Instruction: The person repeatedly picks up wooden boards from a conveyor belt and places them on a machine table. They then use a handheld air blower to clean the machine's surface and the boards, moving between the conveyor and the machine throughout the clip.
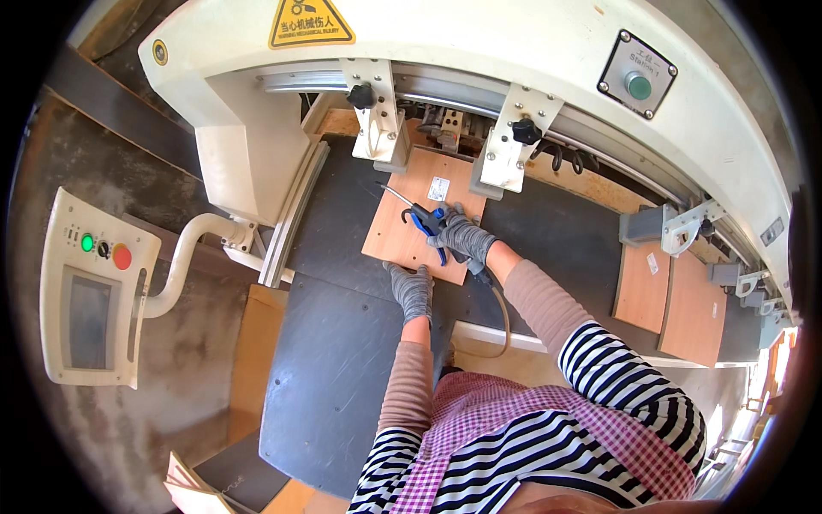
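Since its far end lay between two white brackets (374,141), the wooden panel (387,238) seemed lined up with them on the dark counter (334,351); the left hand (411,291), partly open, touched its near edge, perhaps steadying it, while the right hand (463,236) gripped an air gun (422,221) above it.

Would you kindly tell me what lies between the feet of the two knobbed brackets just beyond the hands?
In the head view, the far end of the board lies there, bearing a white label.
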`<state>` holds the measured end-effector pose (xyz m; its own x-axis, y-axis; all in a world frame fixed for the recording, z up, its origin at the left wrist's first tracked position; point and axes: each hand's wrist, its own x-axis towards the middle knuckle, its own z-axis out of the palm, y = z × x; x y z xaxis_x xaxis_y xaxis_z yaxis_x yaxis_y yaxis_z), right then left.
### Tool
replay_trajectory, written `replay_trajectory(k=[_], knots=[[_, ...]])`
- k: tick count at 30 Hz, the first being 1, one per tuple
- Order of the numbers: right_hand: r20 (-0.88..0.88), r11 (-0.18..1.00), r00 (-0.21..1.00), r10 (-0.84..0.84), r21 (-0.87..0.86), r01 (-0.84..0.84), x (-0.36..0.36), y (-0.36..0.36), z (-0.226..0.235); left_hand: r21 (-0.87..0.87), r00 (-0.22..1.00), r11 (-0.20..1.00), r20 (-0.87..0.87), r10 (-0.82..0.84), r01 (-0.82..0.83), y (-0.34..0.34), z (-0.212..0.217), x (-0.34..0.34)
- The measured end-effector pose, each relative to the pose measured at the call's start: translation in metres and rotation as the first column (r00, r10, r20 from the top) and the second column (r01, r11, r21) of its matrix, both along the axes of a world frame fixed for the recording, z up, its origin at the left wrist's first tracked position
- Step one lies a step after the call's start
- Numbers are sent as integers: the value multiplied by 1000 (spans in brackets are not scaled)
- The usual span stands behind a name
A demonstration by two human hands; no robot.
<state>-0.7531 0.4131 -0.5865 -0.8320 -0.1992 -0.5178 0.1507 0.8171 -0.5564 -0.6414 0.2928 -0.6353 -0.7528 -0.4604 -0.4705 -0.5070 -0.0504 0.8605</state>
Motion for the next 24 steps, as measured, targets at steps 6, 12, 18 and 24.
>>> replay_trajectory(k=[6,12,18,24], knots=[[29,992,994,101,76,-103,-17,1,35,-262,997,965,-71,-6,-12,11,-64,-21],[123,970,988,-96,-212,121,-4,19,24,-215,998,976,-66,4,-18,20,-46,-23],[-197,795,904,-379,-569,210,144,73,123,261,979,963,-202,-10,64,-12,-10,11],[-883,920,305,-356,-274,281,198,147,231,368,964,930,-244,109,-12,-5,-17,62]])
